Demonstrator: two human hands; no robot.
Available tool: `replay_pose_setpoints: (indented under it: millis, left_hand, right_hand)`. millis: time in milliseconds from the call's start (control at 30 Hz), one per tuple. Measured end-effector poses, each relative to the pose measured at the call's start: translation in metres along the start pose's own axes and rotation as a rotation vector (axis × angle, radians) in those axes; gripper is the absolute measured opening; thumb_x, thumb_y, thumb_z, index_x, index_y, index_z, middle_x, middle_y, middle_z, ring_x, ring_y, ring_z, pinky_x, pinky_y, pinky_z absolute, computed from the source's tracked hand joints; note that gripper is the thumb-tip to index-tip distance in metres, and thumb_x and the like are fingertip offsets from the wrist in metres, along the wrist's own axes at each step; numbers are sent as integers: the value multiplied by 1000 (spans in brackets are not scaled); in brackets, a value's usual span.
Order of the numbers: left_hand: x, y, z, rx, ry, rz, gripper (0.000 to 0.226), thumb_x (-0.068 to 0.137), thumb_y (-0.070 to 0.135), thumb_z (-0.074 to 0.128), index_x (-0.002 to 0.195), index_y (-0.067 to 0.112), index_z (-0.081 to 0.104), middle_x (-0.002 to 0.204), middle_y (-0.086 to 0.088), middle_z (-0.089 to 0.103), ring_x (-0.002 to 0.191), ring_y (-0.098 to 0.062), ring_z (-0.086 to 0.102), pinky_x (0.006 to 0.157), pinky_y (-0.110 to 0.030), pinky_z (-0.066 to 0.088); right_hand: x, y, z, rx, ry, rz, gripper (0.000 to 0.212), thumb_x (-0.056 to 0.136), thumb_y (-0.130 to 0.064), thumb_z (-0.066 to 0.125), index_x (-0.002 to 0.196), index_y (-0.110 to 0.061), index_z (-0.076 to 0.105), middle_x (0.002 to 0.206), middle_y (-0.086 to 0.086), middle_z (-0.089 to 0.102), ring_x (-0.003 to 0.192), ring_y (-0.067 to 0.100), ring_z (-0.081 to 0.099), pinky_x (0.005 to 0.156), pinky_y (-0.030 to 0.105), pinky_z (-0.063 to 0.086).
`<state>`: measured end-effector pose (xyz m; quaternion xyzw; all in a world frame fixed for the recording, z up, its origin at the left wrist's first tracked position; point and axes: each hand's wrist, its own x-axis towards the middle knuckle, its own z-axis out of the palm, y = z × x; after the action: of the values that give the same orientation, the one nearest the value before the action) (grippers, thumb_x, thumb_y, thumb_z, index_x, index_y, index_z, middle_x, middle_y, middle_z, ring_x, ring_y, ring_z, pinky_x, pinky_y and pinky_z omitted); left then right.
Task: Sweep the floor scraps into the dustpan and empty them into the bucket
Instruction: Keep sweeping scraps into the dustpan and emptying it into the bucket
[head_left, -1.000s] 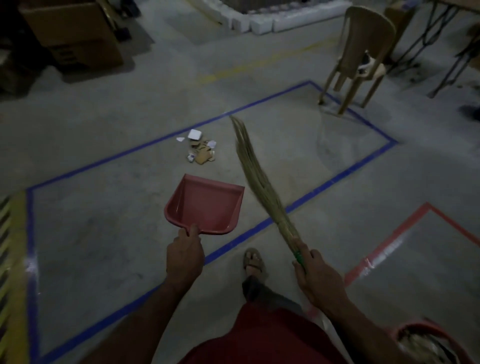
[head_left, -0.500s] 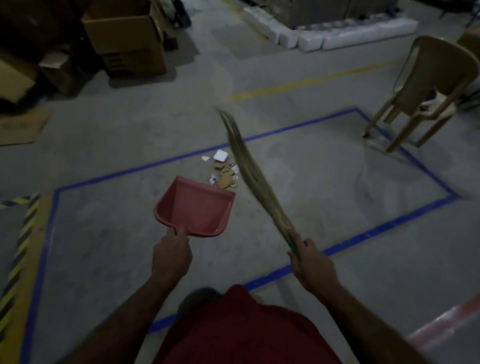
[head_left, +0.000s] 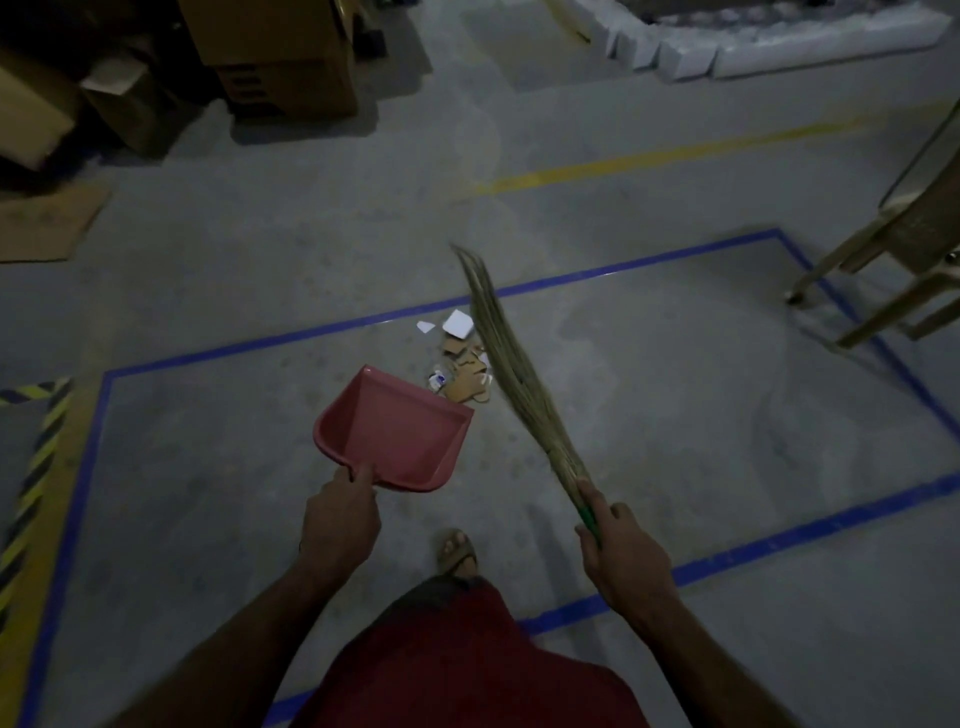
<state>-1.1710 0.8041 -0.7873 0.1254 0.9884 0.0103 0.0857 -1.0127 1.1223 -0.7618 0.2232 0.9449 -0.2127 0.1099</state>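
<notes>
Scraps (head_left: 464, 360) just beyond dustpan (head_left: 395, 431), broom (head_left: 511, 374) to their right.

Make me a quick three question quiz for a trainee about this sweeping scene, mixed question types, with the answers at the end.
1. True or false: the scraps already lie inside the dustpan.
2. Which hand holds the broom? A) left hand B) right hand C) both hands
3. Fill in: the scraps lie inside a rectangle marked on the floor with ____ tape.

Key:
1. False. They lie on the floor just beyond the dustpan's open edge.
2. B. The right hand grips the broom's green handle; the left hand holds the dustpan's handle.
3. Blue.
</notes>
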Motion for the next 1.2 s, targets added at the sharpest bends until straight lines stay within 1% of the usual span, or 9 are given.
replay_pose_setpoints:
  millis: [100,233,367,533,600,800,967,1033,1200]
  left_hand:
    - [50,-3,-1,-9,-73,-13,33,83,13,68,114,11,58,91,-15,60,64,-33,61,55,-36,46]
    - [120,-9,-1,16,-128,20,34,84,13,67,117,11,60,91,-16,61,65,-35,62,57,-37,47]
    - [185,-4,-8,17,-158,11,38,88,13,61,125,14,57,100,-18,62,78,-39,63,65,-41,48]
    - [264,-6,12,30,-242,-5,36,87,15,64,123,15,60,99,-16,63,76,-39,63,61,-40,46]
    - [296,-12,28,42,-275,-25,37,87,15,65,123,16,60,97,-14,63,76,-36,63,60,-37,44]
    - [388,-21,107,35,-386,-108,41,86,16,66,126,17,60,103,-16,63,81,-39,63,64,-41,48]
    - [449,-20,193,-2,-456,-87,40,84,13,69,123,18,61,100,-14,65,82,-39,64,62,-39,46]
    - [468,-24,235,-1,-486,-93,42,85,13,67,125,19,60,103,-13,66,85,-37,65,64,-40,47]
    - [501,-41,329,9,-568,-31,47,84,10,66,130,12,59,103,-20,66,81,-40,65,66,-43,50]
  right_hand:
    - [48,-5,-7,-3,-31,23,62,100,-42,47,156,-37,19,94,0,46,63,15,51,54,34,50]
    - [109,-12,-11,-6,-50,55,62,100,-41,49,155,-38,22,94,0,44,64,16,50,54,31,45]
    - [169,-23,-12,51,-74,95,62,99,-41,50,154,-40,21,97,1,45,68,18,53,58,35,51]
    - [261,-35,0,30,-129,146,62,100,-39,50,154,-39,21,97,-1,41,69,14,49,55,30,44]
    - [304,-38,10,32,-163,153,62,99,-37,51,154,-38,23,95,0,42,69,14,50,56,32,48]
    - [418,-37,61,-14,-269,205,56,99,-36,52,149,-39,28,94,-2,39,70,12,50,60,32,50]
    - [481,-18,136,-8,-356,331,44,100,-43,46,140,-26,40,96,0,43,72,15,54,65,38,54]
    - [504,-8,172,33,-379,362,46,99,-40,49,143,-27,40,97,2,46,75,18,56,67,36,52]
    - [549,15,259,62,-481,289,60,97,-32,57,152,-32,34,98,5,53,85,21,57,71,33,50]
